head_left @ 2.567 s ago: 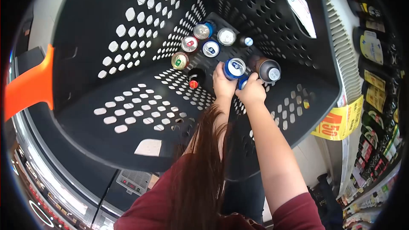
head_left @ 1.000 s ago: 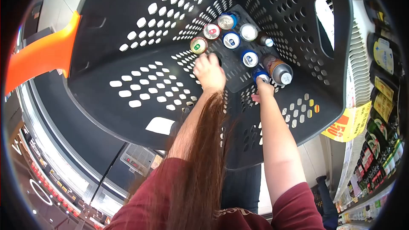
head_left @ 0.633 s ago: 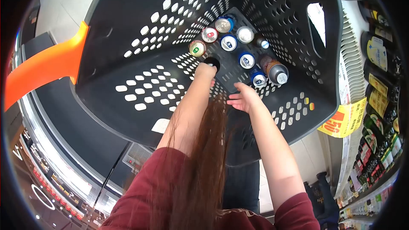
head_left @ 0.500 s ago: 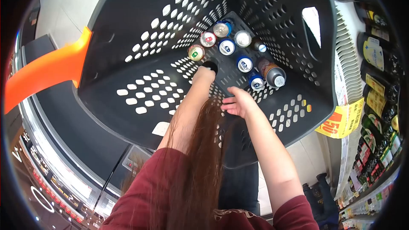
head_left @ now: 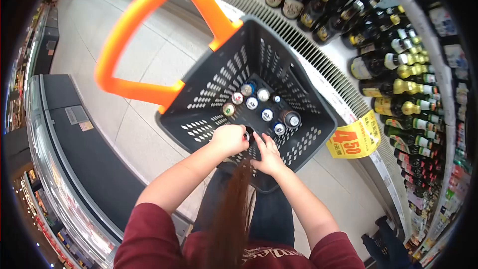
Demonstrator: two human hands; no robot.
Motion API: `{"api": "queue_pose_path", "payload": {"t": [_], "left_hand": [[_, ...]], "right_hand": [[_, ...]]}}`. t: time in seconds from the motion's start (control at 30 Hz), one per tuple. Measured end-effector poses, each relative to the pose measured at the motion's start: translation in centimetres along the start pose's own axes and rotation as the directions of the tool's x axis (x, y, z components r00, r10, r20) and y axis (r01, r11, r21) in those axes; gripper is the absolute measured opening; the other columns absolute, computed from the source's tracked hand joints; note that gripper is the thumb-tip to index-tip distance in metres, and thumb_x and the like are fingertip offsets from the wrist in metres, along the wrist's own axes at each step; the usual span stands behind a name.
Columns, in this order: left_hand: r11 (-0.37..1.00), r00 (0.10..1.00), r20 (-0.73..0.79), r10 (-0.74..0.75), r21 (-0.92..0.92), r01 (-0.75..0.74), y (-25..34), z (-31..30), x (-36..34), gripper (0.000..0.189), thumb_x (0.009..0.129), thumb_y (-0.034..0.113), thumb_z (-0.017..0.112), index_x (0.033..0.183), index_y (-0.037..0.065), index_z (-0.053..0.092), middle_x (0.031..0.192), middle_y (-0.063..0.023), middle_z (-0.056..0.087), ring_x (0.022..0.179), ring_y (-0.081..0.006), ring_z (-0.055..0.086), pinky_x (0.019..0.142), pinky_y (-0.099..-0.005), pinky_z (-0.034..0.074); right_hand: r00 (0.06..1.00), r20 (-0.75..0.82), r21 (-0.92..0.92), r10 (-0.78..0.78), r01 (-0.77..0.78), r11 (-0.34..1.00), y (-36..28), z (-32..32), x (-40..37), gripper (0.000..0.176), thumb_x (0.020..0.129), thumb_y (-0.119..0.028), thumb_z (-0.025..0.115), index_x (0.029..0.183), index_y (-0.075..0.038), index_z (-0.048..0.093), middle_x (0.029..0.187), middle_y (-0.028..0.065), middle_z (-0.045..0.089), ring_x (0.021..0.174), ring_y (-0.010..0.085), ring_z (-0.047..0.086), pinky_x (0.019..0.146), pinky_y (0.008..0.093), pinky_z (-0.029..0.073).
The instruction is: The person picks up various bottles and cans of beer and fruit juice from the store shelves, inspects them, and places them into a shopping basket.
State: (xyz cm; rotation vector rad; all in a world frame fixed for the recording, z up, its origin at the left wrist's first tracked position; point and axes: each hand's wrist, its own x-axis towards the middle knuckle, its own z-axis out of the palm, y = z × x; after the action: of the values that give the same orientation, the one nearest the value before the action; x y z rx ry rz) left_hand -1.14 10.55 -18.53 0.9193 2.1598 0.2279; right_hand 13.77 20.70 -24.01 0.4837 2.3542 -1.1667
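Note:
My left hand (head_left: 230,138) is closed around a small dark can (head_left: 249,130), which is mostly hidden by the fingers, over the near side of the shopping basket (head_left: 172,122). Close beside it, my right hand (head_left: 268,155) has its fingers stretched out, the fingertips right at the dark can. On the basket floor several drink cans stand upright, among them a blue-topped can (head_left: 267,114), a can with a red mark (head_left: 237,98) and a green-and-gold can (head_left: 228,109). A larger dark can (head_left: 291,119) leans at the right.
The basket's orange handle (head_left: 112,60) sticks out to the upper left. Shelves of bottles (head_left: 388,65) run along the right, with a yellow price tag (head_left: 354,137) at the shelf edge. A dark-sided refrigerated case (head_left: 84,144) stands at the left, and a person's legs (head_left: 386,241) show at the lower right.
My left hand has come up from deep in the basket with the dark can. My right hand has moved next to it. The view has pulled back, showing more handle and shelves.

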Motion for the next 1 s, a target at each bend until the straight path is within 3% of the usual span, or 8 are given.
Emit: {"api": "queue_pose_path", "payload": {"t": [0.23, 0.3, 0.43, 0.53, 0.67, 0.73, 0.77, 1.0], "left_hand": [[0.932, 0.959, -0.186, 0.215, -0.253, -0.259, 10.5, -22.9, -17.6, 0.029, 0.066, 0.027, 0.062, 0.082, 0.003, 0.062, 0.062, -0.007, 0.058, 0.058, -0.0185, 0.057, 0.056, -0.0298, 0.044], [0.843, 0.923, -0.278, 0.268, -0.397, -0.364, 12.2, -27.5, -21.7, 0.026, 0.069, 0.025, 0.062, 0.079, 0.002, 0.062, 0.06, -0.0027, 0.054, 0.056, -0.0132, 0.052, 0.052, -0.0265, 0.041], [0.674, 0.87, -0.424, 0.252, -0.568, -0.472, 16.9, -35.5, -28.0, 0.023, 0.075, 0.028, 0.061, 0.076, 0.005, 0.061, 0.058, 0.0028, 0.049, 0.046, -0.0021, 0.039, 0.04, -0.0174, 0.027], [0.512, 0.717, -0.598, 0.358, -0.517, -0.686, 20.0, -37.7, -30.6, 0.03, 0.078, 0.036, 0.059, 0.08, 0.006, 0.059, 0.058, 0.0024, 0.049, 0.043, -0.002, 0.034, 0.039, -0.0171, 0.024], [0.259, 0.475, -0.667, 0.575, -0.402, -0.878, 22.7, -37.2, -33.4, 0.036, 0.079, 0.037, 0.059, 0.091, 0.004, 0.057, 0.075, -0.0028, 0.059, 0.066, -0.0078, 0.056, 0.06, -0.0205, 0.042], [0.122, 0.519, -0.62, 0.589, -0.566, -0.815, 23.3, -36.2, -34.4, 0.035, 0.081, 0.035, 0.056, 0.096, 0.003, 0.056, 0.083, -0.0055, 0.062, 0.078, -0.0128, 0.059, 0.071, -0.0271, 0.046], [0.042, 0.555, -0.588, 0.589, -0.663, -0.747, 23.6, -35.8, -34.2, 0.034, 0.081, 0.034, 0.055, 0.096, 0.003, 0.055, 0.083, -0.006, 0.062, 0.077, -0.0134, 0.06, 0.071, -0.0279, 0.047], [-0.099, 0.609, -0.508, 0.61, -0.811, -0.577, 24.9, -34.1, -34.0, 0.03, 0.085, 0.03, 0.048, 0.098, 0.003, 0.054, 0.085, -0.0084, 0.062, 0.075, -0.0153, 0.061, 0.071, -0.0294, 0.05]], "right_hand": [[0.736, -0.441, 0.137, -0.514, 0.621, 0.772, -13.4, -13.1, -8.5, 0.095, 0.048, -0.013, 0.081, 0.127, -0.007, 0.028, 0.12, 0.0128, 0.043, 0.112, 0.0249, 0.043, 0.094, 0.0348, 0.034], [0.777, -0.456, 0.375, -0.435, 0.611, 0.697, -17.3, -15.9, -12.1, 0.09, 0.049, -0.011, 0.08, 0.125, -0.006, 0.031, 0.116, 0.011, 0.047, 0.108, 0.023, 0.046, 0.094, 0.0324, 0.033], [0.659, -0.617, 0.396, -0.431, 0.733, 0.554, -26.8, -21.1, -20.6, 0.079, 0.055, -0.008, 0.075, 0.122, -0.003, 0.033, 0.114, 0.0087, 0.047, 0.107, 0.0171, 0.045, 0.094, 0.0294, 0.031], [0.588, -0.711, 0.449, -0.384, 0.801, 0.395, -30.5, -22.1, -23.8, 0.074, 0.063, -0.009, 0.069, 0.125, -0.003, 0.03, 0.113, 0.0098, 0.049, 0.107, 0.0176, 0.046, 0.094, 0.0312, 0.033], [0.648, -0.689, 0.635, -0.326, 0.756, 0.159, -34.6, -23.0, -27.9, 0.06, 0.074, -0.023, 0.06, 0.123, -0.003, 0.032, 0.112, 0.0126, 0.05, 0.102, 0.0217, 0.052, 0.088, 0.0355, 0.042], [0.657, -0.659, 0.69, -0.366, 0.722, 0.054, -35.7, -23.1, -29.4, 0.058, 0.076, -0.03, 0.058, 0.121, -0.002, 0.033, 0.111, 0.0128, 0.051, 0.1, 0.0214, 0.054, 0.084, 0.0346, 0.045], [0.641, -0.717, 0.619, -0.275, 0.766, 0.171, -36.4, -22.9, -29.9, 0.061, 0.078, -0.048, 0.049, 0.114, 0.001, 0.045, 0.103, 0.0142, 0.057, 0.088, 0.0224, 0.06, 0.077, 0.0346, 0.05], [0.661, -0.704, 0.658, -0.258, 0.745, 0.114, -35.7, -21.8, -32.4, 0.061, 0.079, -0.048, 0.049, 0.115, 0.001, 0.045, 0.102, 0.0138, 0.058, 0.087, 0.0216, 0.06, 0.076, 0.0334, 0.051]]}}
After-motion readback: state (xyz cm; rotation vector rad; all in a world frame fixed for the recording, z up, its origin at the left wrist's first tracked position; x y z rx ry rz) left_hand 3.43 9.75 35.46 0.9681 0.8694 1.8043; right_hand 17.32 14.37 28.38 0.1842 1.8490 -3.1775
